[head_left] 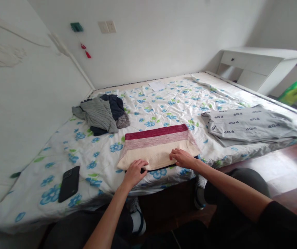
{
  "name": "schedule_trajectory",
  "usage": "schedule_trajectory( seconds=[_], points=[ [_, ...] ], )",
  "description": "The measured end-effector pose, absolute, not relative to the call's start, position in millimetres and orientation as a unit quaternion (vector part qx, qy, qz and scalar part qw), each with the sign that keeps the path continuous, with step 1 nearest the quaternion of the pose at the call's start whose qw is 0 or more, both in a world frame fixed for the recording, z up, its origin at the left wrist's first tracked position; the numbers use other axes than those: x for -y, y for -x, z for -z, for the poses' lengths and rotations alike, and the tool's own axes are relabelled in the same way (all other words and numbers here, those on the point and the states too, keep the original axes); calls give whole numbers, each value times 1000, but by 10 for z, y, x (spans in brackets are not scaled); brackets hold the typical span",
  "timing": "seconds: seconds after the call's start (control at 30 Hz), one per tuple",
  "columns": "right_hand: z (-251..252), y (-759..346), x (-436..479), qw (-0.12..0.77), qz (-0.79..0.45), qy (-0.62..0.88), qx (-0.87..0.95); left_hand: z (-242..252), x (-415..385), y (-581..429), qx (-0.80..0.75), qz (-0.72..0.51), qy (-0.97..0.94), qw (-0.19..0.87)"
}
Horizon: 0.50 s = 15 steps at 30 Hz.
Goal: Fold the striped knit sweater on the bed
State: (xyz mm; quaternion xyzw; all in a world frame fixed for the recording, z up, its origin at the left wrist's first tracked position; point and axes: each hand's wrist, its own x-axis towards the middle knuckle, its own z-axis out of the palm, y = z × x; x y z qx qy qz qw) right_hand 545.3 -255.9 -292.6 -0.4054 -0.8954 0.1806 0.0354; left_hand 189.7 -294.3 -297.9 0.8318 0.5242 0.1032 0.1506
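Note:
A folded knit sweater [152,152] lies at the near side of the bed, banded dark red, mottled pink and cream, with a dark strip showing along its near edge. My left hand [136,172] rests on the cream band at that near edge, fingers together on the knit and the thumb apart from them. On the right part of the same band sits my right hand [183,158], its fingers spread and slightly bent, tips touching the fabric. Neither hand visibly grips the cloth.
Grey and dark clothes [100,112] are heaped at the back left. A folded grey "POP" garment [252,124] lies right. A black phone [69,184] is near the left front. Flowered sheet [148,116] covers the bed; a white desk [254,65] stands behind right.

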Motion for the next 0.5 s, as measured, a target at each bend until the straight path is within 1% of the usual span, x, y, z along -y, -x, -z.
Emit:
schedule_trajectory(
  seconds=[0.23,0.4,0.5],
  points=[
    [2823,-5292,2595,-7,-179,445,878,2991,2968,-1963,-514,-127,-836,145],
    [2805,-5308,2610,-39,-193,472,859,2961,2959,-1933,-524,-77,-835,149],
    [2786,-5308,2631,-43,-201,467,860,2913,2929,-1875,-530,-64,-832,148]
  ],
)
